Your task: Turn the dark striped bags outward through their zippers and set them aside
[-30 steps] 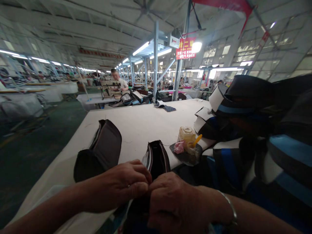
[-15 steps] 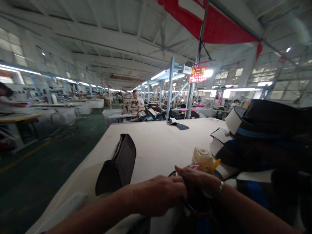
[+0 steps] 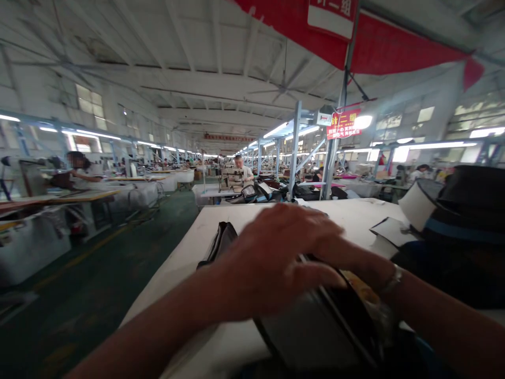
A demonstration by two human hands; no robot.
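My left hand (image 3: 272, 258) arches over the top of a dark bag piece with a pale grey panel (image 3: 307, 326), its thumb lying along the upper edge. Motion blurs the fingers. Partly behind it, my right hand (image 3: 335, 245), with a bracelet at the wrist, holds the same piece near its top; most of those fingertips are hidden. The piece stands tilted above the near side of the white table (image 3: 177, 247). Left of the hands, a folded dark piece (image 3: 223, 239) sits on the table, partly covered by my left hand.
A stained yellowish container (image 3: 361, 289) shows behind my right wrist. Dark and white bag pieces (image 3: 453, 237) are stacked high at the right. Beyond the table are a metal post (image 3: 295, 152), more piled pieces (image 3: 260, 192) and a person (image 3: 242, 168) at a sewing machine.
Both hands have risen, and the bag piece now stands up with its pale panel showing. My left hand now covers much of the folded piece. The view has turned left.
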